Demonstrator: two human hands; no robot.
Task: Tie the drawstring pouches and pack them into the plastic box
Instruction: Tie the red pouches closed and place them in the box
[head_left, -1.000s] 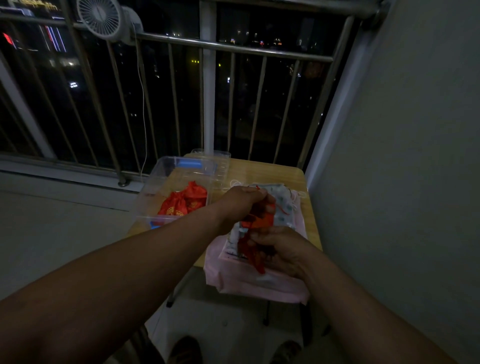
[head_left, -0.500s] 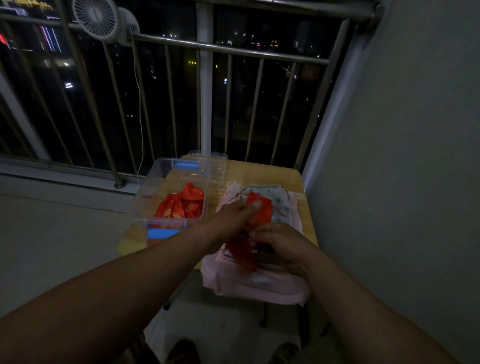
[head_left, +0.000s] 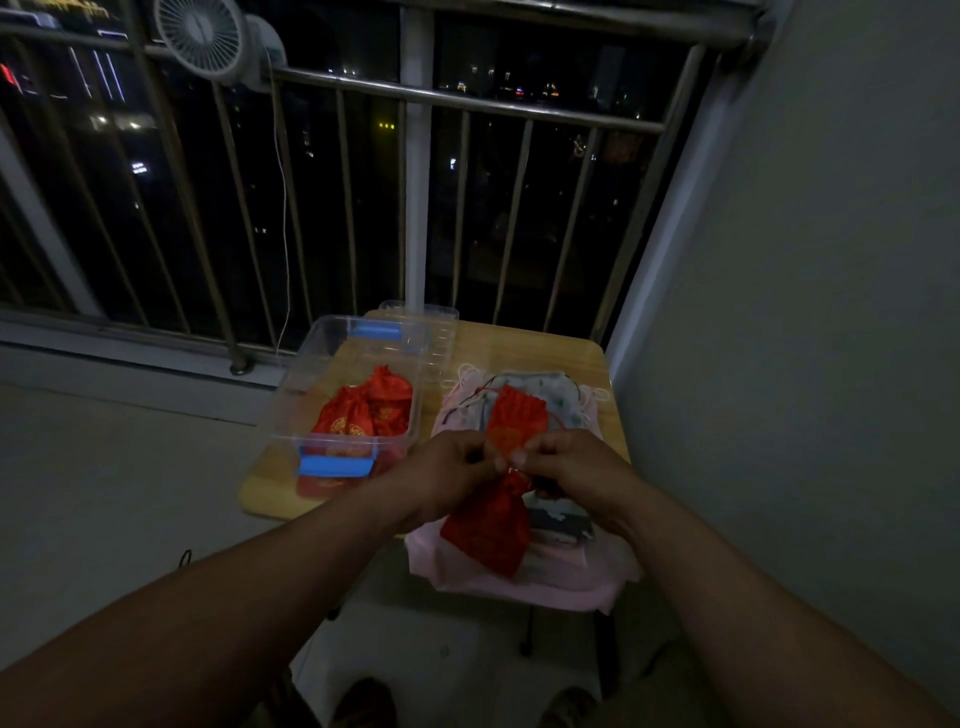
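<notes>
- Head view: left hand (head_left: 452, 467) and right hand (head_left: 566, 467) pinch the neck of a red drawstring pouch (head_left: 488, 530); its body hangs below them.
- Left of the hands, the clear plastic box (head_left: 311, 374) holds more red pouches (head_left: 363, 410).
- Wooden table (head_left: 545, 348), pink fabric pile (head_left: 524, 584) beneath the hands; balcony railing (head_left: 467, 106) beyond.

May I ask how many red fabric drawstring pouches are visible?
4 red pouches: two in the clear plastic box, one pinched between left hand and right hand, one on the pink cloth pile behind; more may be hidden.
</notes>
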